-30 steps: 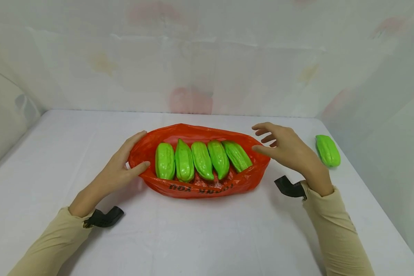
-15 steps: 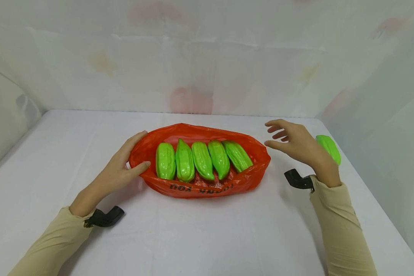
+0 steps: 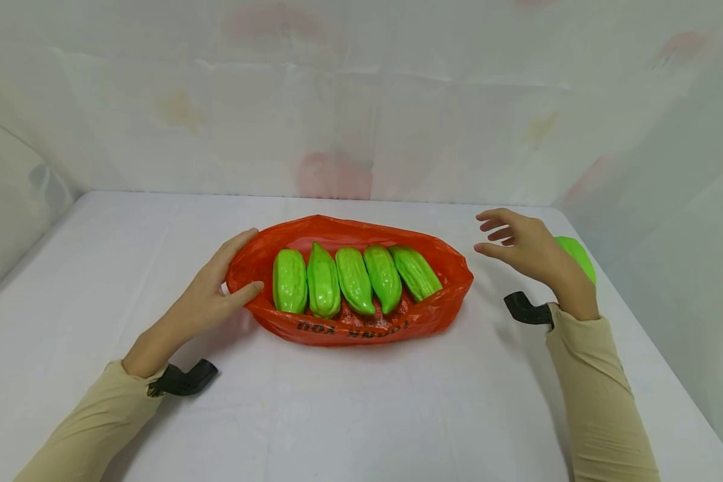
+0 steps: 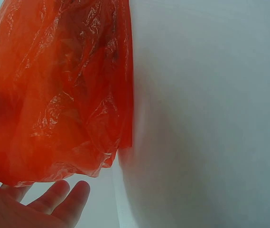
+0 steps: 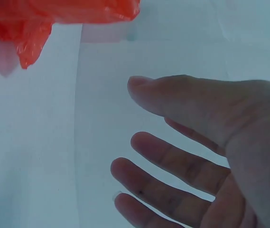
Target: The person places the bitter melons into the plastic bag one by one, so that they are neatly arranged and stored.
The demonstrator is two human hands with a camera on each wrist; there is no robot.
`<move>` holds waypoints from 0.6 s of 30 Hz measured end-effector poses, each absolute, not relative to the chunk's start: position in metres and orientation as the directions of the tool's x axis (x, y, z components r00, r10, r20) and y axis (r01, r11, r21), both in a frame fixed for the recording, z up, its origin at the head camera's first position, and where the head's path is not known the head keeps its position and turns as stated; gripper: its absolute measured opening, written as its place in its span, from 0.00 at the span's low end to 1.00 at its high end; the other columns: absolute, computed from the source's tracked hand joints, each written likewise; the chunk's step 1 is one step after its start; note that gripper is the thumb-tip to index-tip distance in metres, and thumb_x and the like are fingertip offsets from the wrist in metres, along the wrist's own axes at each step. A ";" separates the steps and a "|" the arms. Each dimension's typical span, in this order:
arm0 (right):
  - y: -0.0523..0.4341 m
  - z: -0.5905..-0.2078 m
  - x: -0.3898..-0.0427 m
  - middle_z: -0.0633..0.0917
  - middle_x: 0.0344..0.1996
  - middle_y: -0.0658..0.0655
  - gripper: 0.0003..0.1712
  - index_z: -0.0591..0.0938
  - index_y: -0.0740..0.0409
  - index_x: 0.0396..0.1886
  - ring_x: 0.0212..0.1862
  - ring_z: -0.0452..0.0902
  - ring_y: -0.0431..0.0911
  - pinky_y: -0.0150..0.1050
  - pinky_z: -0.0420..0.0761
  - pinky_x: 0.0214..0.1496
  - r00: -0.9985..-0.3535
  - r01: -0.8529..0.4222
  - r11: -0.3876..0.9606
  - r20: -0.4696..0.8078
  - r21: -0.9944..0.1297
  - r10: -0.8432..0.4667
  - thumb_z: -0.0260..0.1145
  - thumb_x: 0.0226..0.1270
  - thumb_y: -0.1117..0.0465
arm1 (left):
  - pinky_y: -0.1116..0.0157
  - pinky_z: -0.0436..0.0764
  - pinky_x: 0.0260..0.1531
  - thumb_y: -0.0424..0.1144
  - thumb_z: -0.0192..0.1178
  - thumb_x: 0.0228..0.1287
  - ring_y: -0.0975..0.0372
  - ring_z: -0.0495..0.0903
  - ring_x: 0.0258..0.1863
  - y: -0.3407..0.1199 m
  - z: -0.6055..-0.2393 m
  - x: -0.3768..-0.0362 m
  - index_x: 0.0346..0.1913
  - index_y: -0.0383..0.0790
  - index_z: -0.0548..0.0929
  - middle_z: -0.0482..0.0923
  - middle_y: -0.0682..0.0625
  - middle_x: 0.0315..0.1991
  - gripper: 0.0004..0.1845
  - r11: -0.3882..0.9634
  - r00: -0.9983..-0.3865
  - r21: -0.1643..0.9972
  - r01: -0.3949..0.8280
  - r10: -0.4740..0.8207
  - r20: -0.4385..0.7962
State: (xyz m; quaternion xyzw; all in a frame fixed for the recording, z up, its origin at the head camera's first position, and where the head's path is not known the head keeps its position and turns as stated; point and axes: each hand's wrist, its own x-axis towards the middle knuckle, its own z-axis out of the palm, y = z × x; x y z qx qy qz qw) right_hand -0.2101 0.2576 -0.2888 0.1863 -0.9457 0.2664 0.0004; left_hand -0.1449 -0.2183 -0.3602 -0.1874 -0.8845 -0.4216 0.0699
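Note:
An orange plastic bag (image 3: 361, 325) lies open in the middle of the white table (image 3: 361, 415), with several green ridged gourds (image 3: 353, 280) side by side in it. My left hand (image 3: 217, 294) holds the bag's left rim, thumb inside and fingers behind. In the left wrist view the crinkled orange bag (image 4: 59, 90) fills the left side above my fingers (image 4: 61, 204). My right hand (image 3: 521, 248) hovers to the right of the bag, fingers spread, holding nothing. One more green gourd (image 3: 577, 256) lies behind it, partly hidden. The right wrist view shows my open right hand (image 5: 191, 156) and a corner of the bag (image 5: 54, 19).
Pale sheeting (image 3: 361, 100) walls in the table at the back and both sides. The table's right edge (image 3: 669, 375) runs close to my right forearm. Black wrist straps (image 3: 183, 380) sit on both beige sleeves.
My right hand has drawn away from the bag's right rim, moving right toward the loose gourd and now covering part of it. My left hand and the bag have stayed put.

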 end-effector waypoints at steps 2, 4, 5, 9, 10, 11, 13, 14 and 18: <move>0.261 -0.291 -0.212 0.80 0.57 0.68 0.29 0.72 0.61 0.65 0.56 0.80 0.64 0.60 0.80 0.57 -0.934 -0.346 0.791 0.104 -0.504 -0.342 0.67 0.69 0.55 | 0.31 0.62 0.65 0.33 0.62 0.65 0.43 0.57 0.74 -0.218 -0.361 -0.145 0.78 0.51 0.55 0.56 0.44 0.77 0.42 0.573 -0.919 0.719 0.393 0.272 0.285; 0.265 -0.293 -0.213 0.80 0.57 0.68 0.29 0.73 0.60 0.65 0.56 0.79 0.64 0.60 0.79 0.58 -0.939 -0.333 0.795 0.108 -0.506 -0.325 0.67 0.68 0.56 | 0.31 0.62 0.65 0.33 0.62 0.65 0.43 0.57 0.74 -0.219 -0.361 -0.145 0.78 0.51 0.55 0.56 0.44 0.77 0.42 0.573 -0.917 0.717 0.397 0.273 0.289; 0.267 -0.294 -0.214 0.80 0.57 0.68 0.29 0.73 0.60 0.65 0.56 0.79 0.64 0.60 0.79 0.58 -0.942 -0.326 0.797 0.110 -0.509 -0.316 0.67 0.68 0.56 | 0.31 0.62 0.65 0.33 0.62 0.65 0.43 0.57 0.74 -0.219 -0.361 -0.145 0.78 0.51 0.55 0.56 0.44 0.77 0.42 0.573 -0.917 0.717 0.398 0.274 0.291; 0.274 -0.297 -0.217 0.80 0.57 0.69 0.29 0.73 0.61 0.65 0.57 0.78 0.64 0.60 0.77 0.60 -0.950 -0.307 0.799 0.122 -0.517 -0.286 0.68 0.67 0.57 | 0.31 0.63 0.64 0.32 0.62 0.65 0.43 0.58 0.74 -0.219 -0.361 -0.145 0.78 0.52 0.55 0.57 0.44 0.77 0.42 0.569 -0.914 0.715 0.405 0.276 0.297; 0.275 -0.298 -0.217 0.80 0.57 0.69 0.29 0.73 0.61 0.65 0.58 0.78 0.64 0.60 0.77 0.61 -0.952 -0.302 0.800 0.124 -0.519 -0.280 0.68 0.67 0.57 | 0.31 0.63 0.64 0.32 0.62 0.65 0.43 0.58 0.74 -0.219 -0.361 -0.145 0.78 0.52 0.55 0.57 0.44 0.77 0.42 0.569 -0.914 0.715 0.406 0.277 0.298; 0.277 -0.298 -0.218 0.80 0.58 0.69 0.29 0.73 0.61 0.65 0.58 0.77 0.64 0.60 0.76 0.61 -0.954 -0.297 0.800 0.122 -0.522 -0.274 0.68 0.67 0.57 | 0.31 0.63 0.64 0.32 0.62 0.65 0.43 0.58 0.74 -0.219 -0.361 -0.145 0.78 0.52 0.55 0.57 0.44 0.77 0.42 0.570 -0.914 0.715 0.406 0.276 0.299; 0.280 -0.300 -0.219 0.79 0.58 0.69 0.30 0.72 0.61 0.66 0.59 0.76 0.64 0.60 0.75 0.62 -0.957 -0.287 0.802 0.120 -0.524 -0.264 0.67 0.68 0.56 | 0.31 0.63 0.64 0.32 0.61 0.65 0.43 0.58 0.74 -0.218 -0.361 -0.145 0.78 0.51 0.55 0.57 0.43 0.76 0.42 0.571 -0.913 0.714 0.406 0.275 0.299; 0.282 -0.300 -0.219 0.79 0.59 0.69 0.30 0.72 0.60 0.66 0.59 0.76 0.64 0.60 0.75 0.63 -0.960 -0.277 0.804 0.115 -0.526 -0.256 0.67 0.68 0.56 | 0.31 0.63 0.64 0.32 0.61 0.65 0.43 0.58 0.74 -0.218 -0.361 -0.145 0.78 0.51 0.55 0.57 0.43 0.77 0.42 0.573 -0.914 0.713 0.404 0.275 0.297; 0.288 -0.301 -0.221 0.77 0.61 0.69 0.31 0.71 0.62 0.66 0.61 0.74 0.64 0.60 0.73 0.64 -0.964 -0.265 0.811 0.112 -0.522 -0.243 0.67 0.68 0.56 | 0.31 0.63 0.64 0.32 0.61 0.65 0.43 0.58 0.74 -0.217 -0.360 -0.144 0.78 0.51 0.55 0.57 0.43 0.76 0.42 0.578 -0.916 0.712 0.400 0.272 0.294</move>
